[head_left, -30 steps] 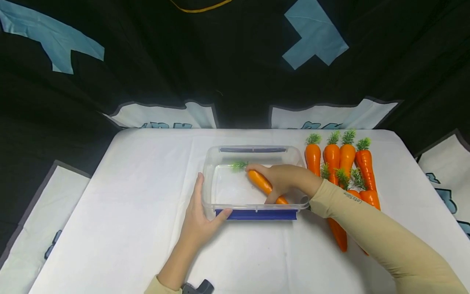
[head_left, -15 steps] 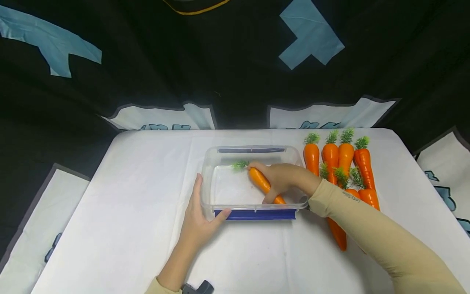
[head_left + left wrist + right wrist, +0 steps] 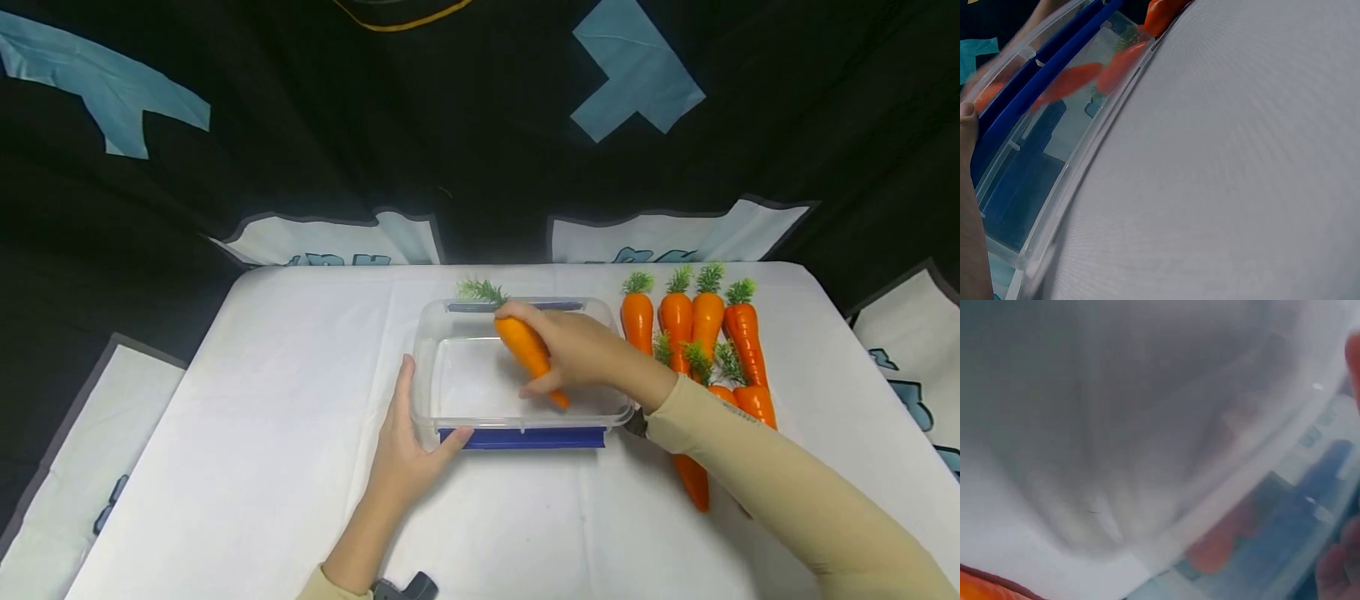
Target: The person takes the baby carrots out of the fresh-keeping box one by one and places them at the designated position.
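A clear plastic food container (image 3: 525,422) with blue clips stands on the table, a blue clip folded down at its near side. My left hand (image 3: 405,454) rests on its near left corner, fingers straight along the wall and thumb on the front rim. Over the container, my right hand (image 3: 570,354) grips an orange toy carrot (image 3: 521,343), tilted with its green tuft toward the far left. The carrot's tip is still within the container's outline. In the left wrist view the thumb (image 3: 967,122) touches beside the blue clip (image 3: 1041,78). Blurred clear plastic fills most of the right wrist view.
Several more carrots (image 3: 677,317) lie in two rows right of the container, partly under my right sleeve (image 3: 780,475). The white-covered table (image 3: 247,400) spreads left and in front. A black curtain (image 3: 480,167) hangs behind the far edge.
My right hand has lifted the carrot up from the container's floor, its tuft now past the far rim. The left hand has stayed at the corner.
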Action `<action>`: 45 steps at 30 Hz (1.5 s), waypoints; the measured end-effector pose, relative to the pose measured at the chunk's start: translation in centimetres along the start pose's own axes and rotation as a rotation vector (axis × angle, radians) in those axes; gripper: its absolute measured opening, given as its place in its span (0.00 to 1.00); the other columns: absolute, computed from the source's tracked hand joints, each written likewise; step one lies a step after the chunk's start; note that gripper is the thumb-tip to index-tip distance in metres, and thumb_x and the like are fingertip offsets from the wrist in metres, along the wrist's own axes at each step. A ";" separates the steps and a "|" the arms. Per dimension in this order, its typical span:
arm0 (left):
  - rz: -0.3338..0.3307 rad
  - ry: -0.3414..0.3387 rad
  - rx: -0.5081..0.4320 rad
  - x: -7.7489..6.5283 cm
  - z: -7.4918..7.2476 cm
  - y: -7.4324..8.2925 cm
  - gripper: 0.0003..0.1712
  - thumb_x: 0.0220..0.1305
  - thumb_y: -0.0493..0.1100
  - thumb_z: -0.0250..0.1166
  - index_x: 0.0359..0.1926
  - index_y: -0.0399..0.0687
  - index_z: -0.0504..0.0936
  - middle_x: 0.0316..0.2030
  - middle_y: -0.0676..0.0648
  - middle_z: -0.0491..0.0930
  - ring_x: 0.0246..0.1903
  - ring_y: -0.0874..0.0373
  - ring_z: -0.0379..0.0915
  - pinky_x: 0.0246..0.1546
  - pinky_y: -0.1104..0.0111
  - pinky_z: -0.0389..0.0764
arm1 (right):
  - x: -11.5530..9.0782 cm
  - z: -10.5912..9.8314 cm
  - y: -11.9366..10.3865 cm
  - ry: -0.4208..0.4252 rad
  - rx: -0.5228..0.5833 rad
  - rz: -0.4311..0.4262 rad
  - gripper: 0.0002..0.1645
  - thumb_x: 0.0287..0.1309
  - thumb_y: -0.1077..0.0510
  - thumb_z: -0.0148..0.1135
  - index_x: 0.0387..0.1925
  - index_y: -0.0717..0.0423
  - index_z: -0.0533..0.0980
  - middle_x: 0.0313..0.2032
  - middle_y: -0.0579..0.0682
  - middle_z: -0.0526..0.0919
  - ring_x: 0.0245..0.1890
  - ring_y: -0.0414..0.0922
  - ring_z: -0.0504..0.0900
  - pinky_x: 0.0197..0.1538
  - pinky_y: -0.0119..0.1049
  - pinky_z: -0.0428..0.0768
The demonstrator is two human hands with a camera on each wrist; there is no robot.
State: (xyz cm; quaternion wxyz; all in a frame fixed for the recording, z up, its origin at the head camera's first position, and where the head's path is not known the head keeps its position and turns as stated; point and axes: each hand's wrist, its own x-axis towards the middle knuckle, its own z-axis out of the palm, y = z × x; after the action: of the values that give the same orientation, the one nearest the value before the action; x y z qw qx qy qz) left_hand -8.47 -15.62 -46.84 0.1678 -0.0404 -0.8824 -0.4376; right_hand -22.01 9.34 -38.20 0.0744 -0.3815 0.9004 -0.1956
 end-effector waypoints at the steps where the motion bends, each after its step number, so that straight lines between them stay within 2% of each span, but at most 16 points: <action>1: 0.003 0.003 0.001 0.0 0.0 0.0 0.65 0.52 0.59 0.74 0.80 0.58 0.41 0.79 0.49 0.49 0.75 0.43 0.54 0.69 0.41 0.63 | -0.3 -0.5 -0.3 0.045 0.003 -0.004 0.60 0.38 0.37 0.81 0.70 0.34 0.55 0.44 0.45 0.80 0.34 0.44 0.78 0.40 0.37 0.80; 6: 0.021 0.023 -0.005 -0.1 0.0 -0.2 0.65 0.52 0.59 0.74 0.80 0.56 0.42 0.78 0.48 0.50 0.74 0.43 0.54 0.69 0.41 0.63 | -3.2 -3.0 -1.1 0.209 0.069 0.012 0.61 0.38 0.38 0.82 0.70 0.45 0.57 0.48 0.50 0.79 0.36 0.45 0.81 0.40 0.38 0.84; 8: 0.020 0.026 -0.007 -0.1 0.0 -0.3 0.65 0.52 0.59 0.74 0.80 0.57 0.42 0.78 0.48 0.50 0.74 0.43 0.54 0.69 0.41 0.63 | -4.9 -3.8 -0.8 0.267 0.091 0.005 0.63 0.37 0.43 0.83 0.70 0.49 0.55 0.50 0.54 0.78 0.37 0.46 0.81 0.39 0.39 0.85; 11: 0.012 0.019 -0.002 -0.1 0.0 -0.3 0.65 0.52 0.59 0.74 0.80 0.59 0.41 0.78 0.48 0.49 0.75 0.43 0.53 0.70 0.41 0.63 | -7.8 -4.5 0.1 0.386 0.067 -0.044 0.68 0.31 0.52 0.87 0.69 0.55 0.52 0.49 0.58 0.77 0.37 0.48 0.82 0.37 0.39 0.86; 13: 0.003 0.011 0.001 -0.1 0.0 -0.2 0.65 0.52 0.60 0.73 0.80 0.60 0.40 0.79 0.49 0.49 0.75 0.44 0.53 0.70 0.42 0.62 | -10.0 -4.9 0.9 0.459 0.040 -0.059 0.72 0.24 0.58 0.89 0.68 0.58 0.51 0.49 0.60 0.76 0.38 0.46 0.81 0.38 0.32 0.85; 16: -0.005 -0.001 0.005 -0.1 -0.1 0.0 0.65 0.53 0.60 0.73 0.80 0.60 0.40 0.79 0.50 0.48 0.75 0.45 0.52 0.70 0.42 0.62 | -13.6 -5.3 2.2 0.518 0.014 -0.001 0.76 0.18 0.63 0.89 0.68 0.61 0.48 0.50 0.60 0.75 0.45 0.34 0.76 0.45 0.16 0.78; 18: -0.007 -0.006 0.008 -0.1 -0.1 0.1 0.64 0.53 0.60 0.73 0.80 0.60 0.40 0.79 0.50 0.47 0.76 0.45 0.51 0.71 0.43 0.61 | -16.0 -5.2 3.1 0.519 0.017 0.079 0.78 0.18 0.64 0.89 0.70 0.60 0.46 0.53 0.61 0.73 0.47 0.26 0.70 0.48 0.08 0.70; 21: -0.007 -0.006 0.010 -0.1 -0.1 0.2 0.64 0.53 0.60 0.73 0.80 0.60 0.40 0.79 0.49 0.47 0.76 0.45 0.50 0.72 0.43 0.60 | -19.5 -4.7 4.8 0.512 0.010 0.204 0.80 0.20 0.63 0.89 0.71 0.59 0.44 0.54 0.64 0.70 0.46 0.20 0.63 0.45 0.05 0.65; 26: -0.003 -0.007 0.006 -0.1 0.0 0.3 0.65 0.53 0.60 0.73 0.80 0.59 0.39 0.79 0.49 0.47 0.76 0.45 0.50 0.72 0.44 0.60 | -24.3 -3.4 7.6 0.505 -0.001 0.386 0.80 0.20 0.62 0.89 0.72 0.58 0.44 0.48 0.67 0.69 0.35 0.23 0.61 0.32 0.12 0.66; 28: -0.002 -0.006 0.005 -0.1 0.0 0.3 0.65 0.53 0.59 0.73 0.80 0.59 0.39 0.79 0.49 0.46 0.76 0.44 0.50 0.72 0.43 0.60 | -25.5 -3.0 8.5 0.475 0.015 0.444 0.79 0.22 0.62 0.89 0.72 0.59 0.44 0.47 0.68 0.69 0.35 0.30 0.67 0.29 0.14 0.67; 31: -0.001 -0.005 0.006 -0.1 0.0 0.2 0.65 0.53 0.58 0.73 0.80 0.59 0.39 0.79 0.47 0.46 0.76 0.42 0.50 0.71 0.42 0.61 | -26.5 -2.3 9.6 0.402 0.047 0.521 0.77 0.28 0.59 0.87 0.73 0.58 0.43 0.47 0.70 0.68 0.34 0.44 0.74 0.28 0.18 0.71; 33: 0.001 -0.003 0.011 -0.2 0.0 0.1 0.65 0.53 0.58 0.74 0.80 0.58 0.39 0.79 0.46 0.47 0.76 0.41 0.50 0.70 0.41 0.61 | -26.7 -1.9 10.1 0.354 0.059 0.551 0.76 0.32 0.57 0.86 0.73 0.57 0.41 0.47 0.71 0.68 0.34 0.54 0.75 0.27 0.20 0.73; 39: -0.001 -0.006 0.001 -0.3 0.1 -0.1 0.65 0.53 0.58 0.74 0.80 0.59 0.39 0.79 0.48 0.46 0.76 0.43 0.50 0.71 0.42 0.61 | -26.9 -1.1 11.4 0.272 0.080 0.566 0.72 0.39 0.52 0.83 0.74 0.58 0.42 0.50 0.72 0.69 0.36 0.57 0.75 0.29 0.26 0.76; 42: 0.004 -0.005 -0.004 -0.2 0.1 -0.2 0.65 0.53 0.59 0.73 0.80 0.60 0.39 0.79 0.48 0.47 0.76 0.43 0.51 0.71 0.42 0.62 | -26.8 -0.9 11.8 0.238 0.101 0.565 0.70 0.42 0.50 0.82 0.74 0.58 0.42 0.52 0.74 0.68 0.39 0.61 0.76 0.32 0.39 0.85; 45: 0.006 -0.001 -0.005 -0.2 0.1 -0.2 0.65 0.53 0.59 0.73 0.80 0.60 0.39 0.79 0.49 0.47 0.75 0.43 0.52 0.70 0.41 0.62 | -26.6 -0.7 12.0 0.216 0.122 0.565 0.70 0.44 0.50 0.81 0.74 0.58 0.40 0.53 0.75 0.66 0.42 0.66 0.75 0.36 0.57 0.85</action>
State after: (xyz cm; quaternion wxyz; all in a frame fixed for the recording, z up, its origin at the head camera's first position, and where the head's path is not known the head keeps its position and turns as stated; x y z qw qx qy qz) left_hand -8.34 -15.63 -47.08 0.1687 -0.0437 -0.8811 -0.4395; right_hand -11.55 36.23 -42.88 0.0523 -0.0880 0.9600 -0.2606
